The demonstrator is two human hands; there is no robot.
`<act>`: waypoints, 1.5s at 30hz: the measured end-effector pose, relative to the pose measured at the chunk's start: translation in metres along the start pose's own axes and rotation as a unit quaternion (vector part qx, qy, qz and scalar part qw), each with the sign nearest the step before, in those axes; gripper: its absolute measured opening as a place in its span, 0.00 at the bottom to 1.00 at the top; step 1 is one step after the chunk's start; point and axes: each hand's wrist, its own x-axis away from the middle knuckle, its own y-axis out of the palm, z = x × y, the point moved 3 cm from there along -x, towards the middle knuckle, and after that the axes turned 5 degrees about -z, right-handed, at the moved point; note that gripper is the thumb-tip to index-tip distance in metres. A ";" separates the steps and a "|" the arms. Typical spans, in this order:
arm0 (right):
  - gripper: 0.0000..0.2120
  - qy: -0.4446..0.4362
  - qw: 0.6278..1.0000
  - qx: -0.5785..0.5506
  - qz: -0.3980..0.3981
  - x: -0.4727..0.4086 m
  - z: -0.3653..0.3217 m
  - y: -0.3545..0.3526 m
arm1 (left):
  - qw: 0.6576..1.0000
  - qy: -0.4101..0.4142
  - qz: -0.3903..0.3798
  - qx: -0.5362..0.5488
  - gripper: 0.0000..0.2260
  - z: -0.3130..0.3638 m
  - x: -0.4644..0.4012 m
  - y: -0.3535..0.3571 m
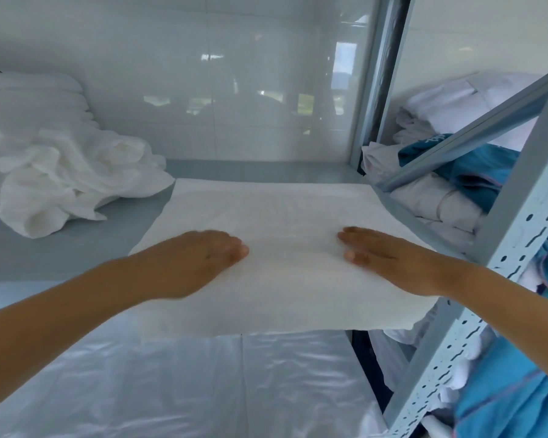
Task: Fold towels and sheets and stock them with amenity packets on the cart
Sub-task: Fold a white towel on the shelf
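Nearest the camera, below both forearms, a glossy pale plastic sheet (203, 384) covers the lower surface, creased and catching the light; up and to the left of the left hand, a crumpled heap of white linen (67, 181) lies on the grey-blue shelf (54, 248), with a stack of folded white linen (29, 99) behind it against the shiny white wall (203, 74); the left hand (200, 260) lies palm down on the flat folded white sheet (282, 216), fingers straight and close together, pointing toward the right hand, slightly blurred; the sheet spreads between and beyond both hands, its far edge lying on the shelf and its near edge overhanging the shelf front just below the wrists; the right hand (389, 257) rests flat on the same sheet, fingers straight and held together, tips pointing toward the left hand, the two hands apart with bare sheet between them; beyond the right hand stands a pale blue perforated metal upright (516, 235) of the rack; to the right of that hand, more white linen (434, 200) is piled in the neighbouring bay, mixed with teal fabric (475, 172); more teal cloth (513, 399) hangs below the right forearm.
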 end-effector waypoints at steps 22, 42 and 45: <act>0.36 -0.064 0.989 0.131 0.038 0.009 -0.037 0.038 | 0.992 0.000 0.006 -0.129 0.36 -0.009 0.017 0.028; 0.38 -0.064 0.981 0.167 0.074 0.031 0.039 0.007 | 0.981 -0.027 0.107 -0.158 0.40 -0.046 0.047 0.027; 0.38 -0.057 0.980 0.169 0.083 0.033 0.034 0.010 | 0.980 -0.027 0.119 -0.159 0.39 -0.044 0.051 0.026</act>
